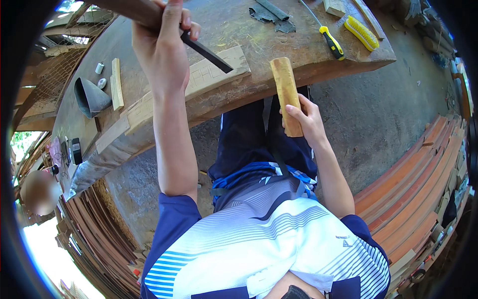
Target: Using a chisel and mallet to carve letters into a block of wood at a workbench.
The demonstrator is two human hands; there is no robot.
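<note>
My left hand (167, 55) is raised over the workbench (144, 65), its fingers wrapped round a chisel (206, 52). The chisel has a thick dark brown handle, and its flat dark blade slants down to the right. Below the blade tip lies a pale wooden board (219, 72) with marks cut or drawn on its face, along the bench's near edge. My right hand (306, 119) grips the lower end of a yellowish-brown wooden block (286, 92), thumb across its face. The block is held nearly upright, in front of the bench edge and apart from the chisel.
On the bench's right lie a yellow-and-black screwdriver (331, 44), a yellow brush (361, 33) and a grey-green cloth (273, 15). A dark cone-shaped container (92, 98) and a wooden strip (117, 83) are on the left. Reddish planks (413, 179) are stacked at right; a person (42, 192) is far left.
</note>
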